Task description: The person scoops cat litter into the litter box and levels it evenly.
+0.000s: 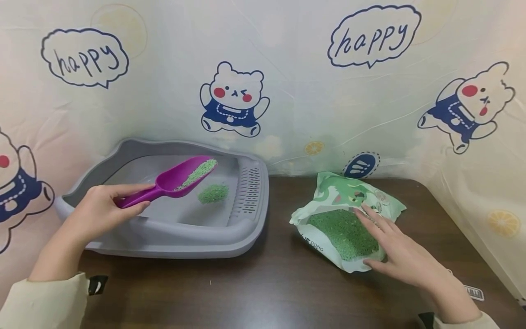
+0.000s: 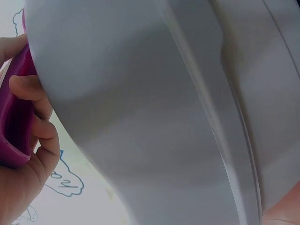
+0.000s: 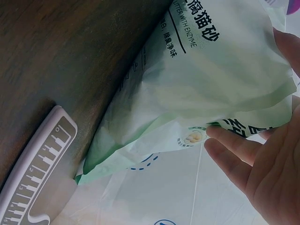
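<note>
My left hand (image 1: 98, 208) grips the purple scoop (image 1: 170, 183), loaded with green pellets (image 1: 201, 172), above the gray litter box (image 1: 185, 234). My right hand (image 1: 404, 253), fingers extended, rests against the opened cat litter bag (image 1: 349, 192) on the table (image 1: 267, 288).

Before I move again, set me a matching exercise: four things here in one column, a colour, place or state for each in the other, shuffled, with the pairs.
Things:
1. Litter scoop
2. Litter tray
3. Cat litter bag
4. Piano-key strip

Descriptions:
A. Open, showing green pellets
B. On the table, near its right edge
C. Purple, held by the left hand
D. Grey, with a small green heap inside

Pairs: 1-C, 2-D, 3-A, 4-B
</note>
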A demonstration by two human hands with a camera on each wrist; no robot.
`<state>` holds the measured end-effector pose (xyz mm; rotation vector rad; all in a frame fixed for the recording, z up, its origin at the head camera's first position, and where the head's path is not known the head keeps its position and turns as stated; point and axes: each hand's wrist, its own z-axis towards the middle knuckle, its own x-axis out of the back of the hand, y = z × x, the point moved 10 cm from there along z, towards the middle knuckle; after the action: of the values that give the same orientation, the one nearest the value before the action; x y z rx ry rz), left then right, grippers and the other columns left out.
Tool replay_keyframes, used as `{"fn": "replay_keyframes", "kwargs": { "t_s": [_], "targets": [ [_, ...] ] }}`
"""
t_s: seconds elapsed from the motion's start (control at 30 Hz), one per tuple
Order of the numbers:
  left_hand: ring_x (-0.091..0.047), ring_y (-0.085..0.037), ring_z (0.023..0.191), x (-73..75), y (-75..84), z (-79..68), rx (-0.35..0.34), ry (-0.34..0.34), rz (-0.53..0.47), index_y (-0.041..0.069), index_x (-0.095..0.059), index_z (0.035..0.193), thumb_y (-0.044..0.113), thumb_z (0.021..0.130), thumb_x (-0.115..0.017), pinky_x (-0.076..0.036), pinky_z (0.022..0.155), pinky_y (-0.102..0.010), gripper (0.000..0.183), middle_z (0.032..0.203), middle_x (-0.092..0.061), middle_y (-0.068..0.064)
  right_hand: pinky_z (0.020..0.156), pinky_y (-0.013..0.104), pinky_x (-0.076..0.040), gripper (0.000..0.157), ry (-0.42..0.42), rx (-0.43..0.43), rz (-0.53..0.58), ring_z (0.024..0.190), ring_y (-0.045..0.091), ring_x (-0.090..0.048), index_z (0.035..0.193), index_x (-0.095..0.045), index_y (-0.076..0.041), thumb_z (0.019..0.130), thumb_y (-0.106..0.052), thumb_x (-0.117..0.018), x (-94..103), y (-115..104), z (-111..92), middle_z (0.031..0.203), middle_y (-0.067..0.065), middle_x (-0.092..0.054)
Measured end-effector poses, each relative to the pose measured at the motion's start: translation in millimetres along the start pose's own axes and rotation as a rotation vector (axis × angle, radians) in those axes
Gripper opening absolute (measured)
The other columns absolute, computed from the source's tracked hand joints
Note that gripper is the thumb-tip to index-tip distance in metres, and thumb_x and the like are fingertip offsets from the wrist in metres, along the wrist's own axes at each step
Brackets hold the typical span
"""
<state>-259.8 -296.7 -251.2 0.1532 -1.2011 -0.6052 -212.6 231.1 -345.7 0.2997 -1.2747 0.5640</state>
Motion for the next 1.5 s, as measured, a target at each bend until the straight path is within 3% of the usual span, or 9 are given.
{"fn": "replay_keyframes", "kwargs": {
  "t_s": [0.17, 0.53, 0.93, 1.27, 1.5],
  "targets": [
    [-0.049, -0.008, 0.057, -1.2, -7.4, 4.8, 0.024, -0.028, 0.007, 0.007, -0.071, 0.122, 0.016, 0.080, -0.083, -0.039, 0.046, -0.024, 0.045, 0.090, -0.074, -0.016, 0.080, 0.039, -0.053, 0.113, 0.000, 0.007, -0.004, 0.132, 0.035, -0.043, 0.161, -0.015, -0.020, 0.073, -0.029, -0.086, -0.1, -0.4, 1.5, 0.168, 0.002, -0.013],
    [-0.048, -0.012, 0.059, -2.8, -19.1, 16.6, 0.072, -0.082, 0.060, 0.010, -0.070, 0.124, 0.026, 0.083, -0.081, -0.038, 0.047, -0.025, 0.046, 0.079, -0.069, -0.007, 0.084, 0.042, -0.054, 0.113, -0.018, -0.012, 0.002, 0.134, 0.036, -0.041, 0.161, -0.014, -0.021, 0.074, -0.029, -0.086, -0.8, 1.6, 1.8, 0.168, 0.002, -0.013],
    [-0.048, -0.011, 0.058, -4.4, -25.1, 23.9, 0.063, -0.118, 0.108, 0.012, -0.071, 0.124, 0.029, 0.084, -0.079, -0.036, 0.047, -0.026, 0.045, 0.073, -0.069, -0.002, 0.081, 0.038, -0.054, 0.113, -0.010, -0.009, 0.002, 0.133, 0.035, -0.042, 0.161, -0.015, -0.021, 0.073, -0.029, -0.086, -0.4, 1.5, 0.9, 0.168, 0.002, -0.014],
    [-0.041, -0.010, 0.054, -16.8, -29.4, 31.5, 0.044, -0.206, 0.188, 0.013, -0.070, 0.126, 0.028, 0.083, -0.079, -0.034, 0.048, -0.026, 0.046, 0.069, -0.064, 0.003, 0.081, 0.039, -0.053, 0.113, -0.005, -0.006, 0.001, 0.133, 0.034, -0.042, 0.161, -0.016, -0.021, 0.073, -0.029, -0.086, -1.0, 1.8, -0.2, 0.168, 0.002, -0.014],
    [-0.041, -0.011, 0.053, -22.9, -34.6, 35.7, 0.051, -0.240, 0.178, 0.012, -0.069, 0.126, 0.025, 0.084, -0.078, -0.034, 0.047, -0.027, 0.045, 0.070, -0.064, 0.002, 0.083, 0.042, -0.053, 0.112, 0.003, 0.002, -0.003, 0.132, 0.033, -0.042, 0.160, -0.016, -0.020, 0.073, -0.028, -0.086, -0.3, 0.8, -0.3, 0.167, 0.002, -0.015]
  ]
}}
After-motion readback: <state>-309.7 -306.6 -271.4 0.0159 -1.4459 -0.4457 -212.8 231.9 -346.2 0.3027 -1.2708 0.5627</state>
